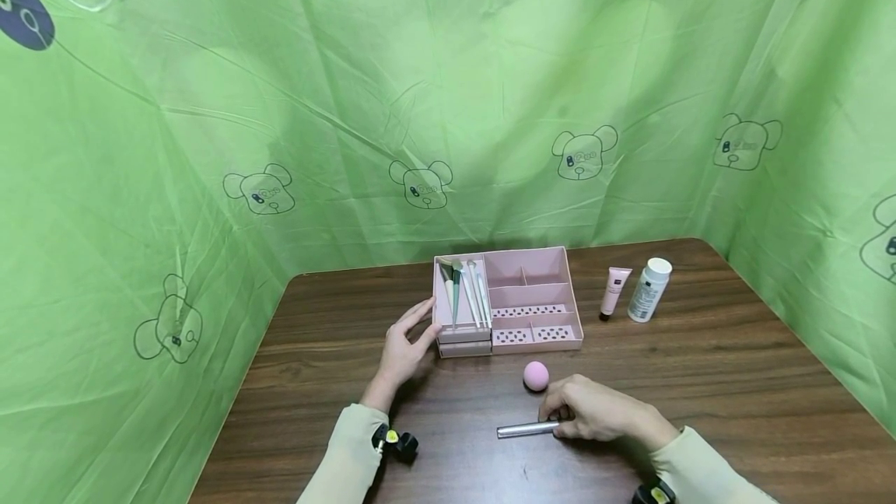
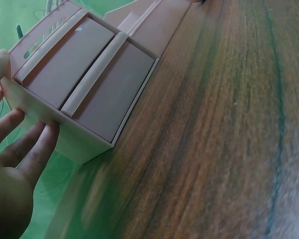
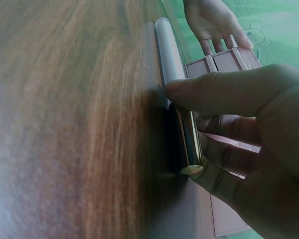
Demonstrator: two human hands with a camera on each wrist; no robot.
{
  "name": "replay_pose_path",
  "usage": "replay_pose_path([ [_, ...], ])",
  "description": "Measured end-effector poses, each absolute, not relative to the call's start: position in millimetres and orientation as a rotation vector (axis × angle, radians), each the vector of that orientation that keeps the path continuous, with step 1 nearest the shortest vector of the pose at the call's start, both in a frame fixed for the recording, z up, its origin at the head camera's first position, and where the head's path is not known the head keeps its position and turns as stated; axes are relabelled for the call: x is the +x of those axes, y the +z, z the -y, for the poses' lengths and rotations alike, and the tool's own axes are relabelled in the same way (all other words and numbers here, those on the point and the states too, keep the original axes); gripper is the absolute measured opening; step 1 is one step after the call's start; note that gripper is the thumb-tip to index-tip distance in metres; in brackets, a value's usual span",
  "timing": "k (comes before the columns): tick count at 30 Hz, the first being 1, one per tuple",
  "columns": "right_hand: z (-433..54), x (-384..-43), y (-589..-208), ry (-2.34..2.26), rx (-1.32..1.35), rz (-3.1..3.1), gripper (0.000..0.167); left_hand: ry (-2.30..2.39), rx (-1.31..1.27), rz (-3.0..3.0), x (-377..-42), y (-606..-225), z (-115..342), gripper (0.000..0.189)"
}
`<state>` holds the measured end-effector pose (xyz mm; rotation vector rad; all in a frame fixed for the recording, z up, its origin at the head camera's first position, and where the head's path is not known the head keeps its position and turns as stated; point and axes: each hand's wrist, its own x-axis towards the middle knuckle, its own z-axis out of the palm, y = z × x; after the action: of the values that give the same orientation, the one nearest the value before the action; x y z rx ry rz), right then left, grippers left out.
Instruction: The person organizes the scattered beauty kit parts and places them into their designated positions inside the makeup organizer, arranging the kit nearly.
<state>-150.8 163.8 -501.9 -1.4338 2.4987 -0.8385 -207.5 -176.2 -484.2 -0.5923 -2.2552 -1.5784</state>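
On my screen I see a curtained booth: green cloth (image 1: 483, 99) with cartoon animal heads (image 1: 422, 186) hangs round the far edge and back corners of a wooden table (image 1: 707, 379).

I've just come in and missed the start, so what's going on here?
A person's right hand pinches a silvery tube at the table, while the left hand touches the left side of a pink organizer. Brushes lie in its left section. A pink ball sits between organizer and silvery tube; a pink squeeze tube and a white bottle stand to the organizer's right.
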Motion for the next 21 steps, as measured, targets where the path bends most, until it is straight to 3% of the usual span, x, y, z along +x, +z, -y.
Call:
replay_pose_path([
  [21, -173, -163, -486, -0.858, -1.503, -2.569, 0.02, -1.589, -0.563, 2.242, -227, -519, 184, 0.047],
])
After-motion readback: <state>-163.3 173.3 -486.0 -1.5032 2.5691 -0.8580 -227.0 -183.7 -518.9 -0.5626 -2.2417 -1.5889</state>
